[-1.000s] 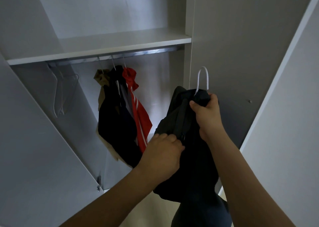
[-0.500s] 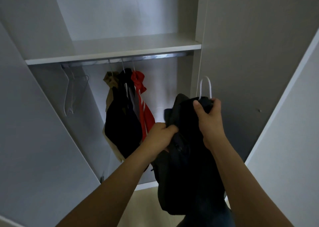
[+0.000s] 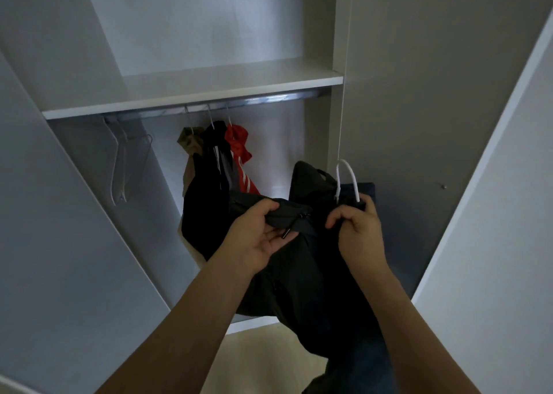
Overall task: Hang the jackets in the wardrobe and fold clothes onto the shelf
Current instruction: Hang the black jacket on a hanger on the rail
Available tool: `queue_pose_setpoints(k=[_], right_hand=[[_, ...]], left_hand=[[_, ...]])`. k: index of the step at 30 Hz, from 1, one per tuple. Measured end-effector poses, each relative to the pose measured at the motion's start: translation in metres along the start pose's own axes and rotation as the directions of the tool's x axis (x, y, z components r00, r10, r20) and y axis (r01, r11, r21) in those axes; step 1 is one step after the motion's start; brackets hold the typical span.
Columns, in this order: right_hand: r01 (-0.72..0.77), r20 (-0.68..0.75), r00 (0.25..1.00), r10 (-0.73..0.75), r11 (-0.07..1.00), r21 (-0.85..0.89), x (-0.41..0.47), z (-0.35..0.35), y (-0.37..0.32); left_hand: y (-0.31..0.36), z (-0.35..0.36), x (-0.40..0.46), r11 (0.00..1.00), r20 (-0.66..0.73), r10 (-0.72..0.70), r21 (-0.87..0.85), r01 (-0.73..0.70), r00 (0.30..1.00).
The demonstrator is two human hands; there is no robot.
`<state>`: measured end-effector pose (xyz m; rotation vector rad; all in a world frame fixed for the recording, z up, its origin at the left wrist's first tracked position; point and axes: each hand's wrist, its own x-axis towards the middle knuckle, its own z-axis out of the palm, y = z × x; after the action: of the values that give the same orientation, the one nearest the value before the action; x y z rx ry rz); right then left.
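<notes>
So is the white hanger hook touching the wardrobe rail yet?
Apart. The head view shows the white hanger hook well below the wardrobe rail, with bare wall between them.

1. The left hand, palm up, pinches a fold of the dark jacket left of the hanger hook.
2. The right hand grips the jacket's collar just below that hook.
3. Both forearms reach up, bare.

Black jacket: matt, smooth synthetic-looking cloth. Hanger hook: white, smooth, coated. Hanging rail: polished metal, glossy. Shelf and wardrobe panels: white, smooth, matt laminate. Red jacket: cloth, slight sheen, white stripes. Empty hangers: thin, pale.
</notes>
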<state>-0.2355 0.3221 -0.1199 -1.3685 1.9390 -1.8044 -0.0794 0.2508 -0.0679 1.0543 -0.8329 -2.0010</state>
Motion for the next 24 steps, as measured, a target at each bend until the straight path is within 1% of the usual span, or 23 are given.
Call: queue_pose_setpoints(k=[2, 4, 6, 9, 16, 20, 22, 24], right_hand=[[-0.072, 0.061, 0.996, 0.069, 0.997, 0.035, -0.001, 0.001, -0.002], [-0.115, 0.100, 0.989, 0.108, 0.991, 0.066, -0.003, 0.001, -0.007], [-0.118, 0.128, 0.985, 0.114, 0.993, 0.025, -0.004, 0.002, -0.011], [-0.120, 0.192, 0.972, 0.136, 0.988, -0.094, -0.002, 0.005, -0.013], [-0.048, 0.345, 0.935, 0.086, 0.992, -0.116, 0.002, -0.003, 0.005], [-0.047, 0.372, 0.921, 0.119, 0.979, -0.198, 0.007, -0.004, 0.007], [-0.070, 0.353, 0.928, 0.121, 0.986, -0.154, 0.011, -0.009, 0.008], [-0.088, 0.385, 0.916, 0.108, 0.994, -0.070, 0.014, -0.013, 0.005]], left_hand=[[-0.002, 0.002, -0.001, 0.997, -0.020, 0.032, 0.071, -0.031, 0.999], [-0.002, 0.003, -0.004, 0.979, -0.039, 0.077, 0.192, -0.068, 0.996], [-0.001, 0.005, -0.007, 0.949, -0.036, 0.124, 0.297, -0.107, 0.992], [0.003, 0.007, -0.012, 0.914, -0.008, 0.152, 0.383, -0.137, 0.988], [0.013, 0.002, -0.017, 0.868, 0.035, 0.160, 0.472, -0.158, 0.987], [0.016, -0.004, -0.021, 0.871, 0.061, 0.174, 0.456, -0.182, 0.983], [0.022, -0.013, -0.023, 0.867, 0.076, 0.179, 0.459, -0.194, 0.981], [0.031, -0.022, -0.027, 0.852, 0.097, 0.170, 0.485, -0.196, 0.981]])
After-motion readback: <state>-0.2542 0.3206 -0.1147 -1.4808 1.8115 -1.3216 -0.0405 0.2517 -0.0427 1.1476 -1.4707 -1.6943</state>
